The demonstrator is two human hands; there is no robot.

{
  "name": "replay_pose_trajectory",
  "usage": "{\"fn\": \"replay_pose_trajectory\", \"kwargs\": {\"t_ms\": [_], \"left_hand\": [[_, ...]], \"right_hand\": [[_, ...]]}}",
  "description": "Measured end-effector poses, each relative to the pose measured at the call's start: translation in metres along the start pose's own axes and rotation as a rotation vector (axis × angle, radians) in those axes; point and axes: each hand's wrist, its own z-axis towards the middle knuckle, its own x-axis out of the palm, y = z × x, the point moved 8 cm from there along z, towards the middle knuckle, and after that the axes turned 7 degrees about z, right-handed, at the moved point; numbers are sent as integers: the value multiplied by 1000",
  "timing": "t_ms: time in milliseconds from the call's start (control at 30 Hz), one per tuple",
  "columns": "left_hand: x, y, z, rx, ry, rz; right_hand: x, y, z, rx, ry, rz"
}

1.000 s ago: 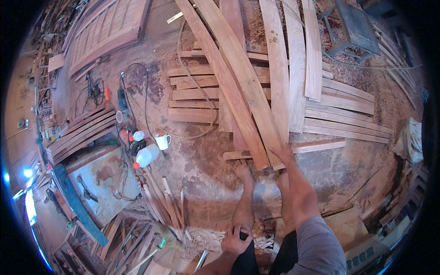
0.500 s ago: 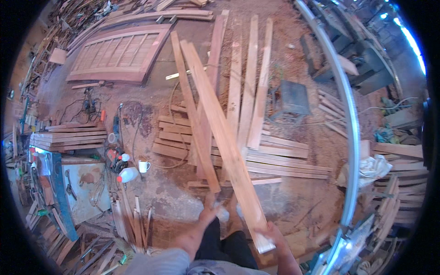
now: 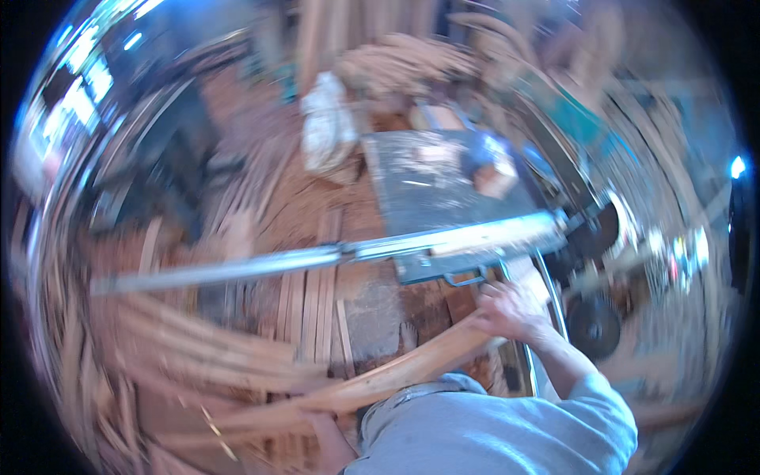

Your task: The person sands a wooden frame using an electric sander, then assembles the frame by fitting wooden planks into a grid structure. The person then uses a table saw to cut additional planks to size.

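Note:
A long wooden board (image 3: 404, 372) lies slantwise across the front of my body, bent by the lens, its far end reaching toward the lower left. My right hand (image 3: 513, 313) is closed round its right end, close to a table saw's dark top. Farther left along the same board, my left hand (image 3: 318, 418) grips it from the near side, with its fingers partly hidden by the wood. Motion smears the scene, so I cannot tell whether a second board lies along this one.
A metal rail (image 3: 309, 257) crosses the view in front of the dark saw table (image 3: 396, 182). Beyond stands a white sack (image 3: 326, 131). Several planks (image 3: 313, 313) lie on the floor. A dark round disc (image 3: 594, 326) is at the right.
My view has swung to the right, bringing the saw table in front of me. The wide board has gone from pointing ahead to lying across my body; my left hand is now on it.

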Motion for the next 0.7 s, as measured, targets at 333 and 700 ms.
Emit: {"fn": "replay_pose_trajectory", "kwargs": {"t_ms": [333, 700], "left_hand": [[150, -82, -130, 442, -283, 299], [412, -39, -72, 610, 339, 276]], "right_hand": [[-28, -141, 98, 7, -275, 184], [40, -317, 130, 222, -676, 478]]}}
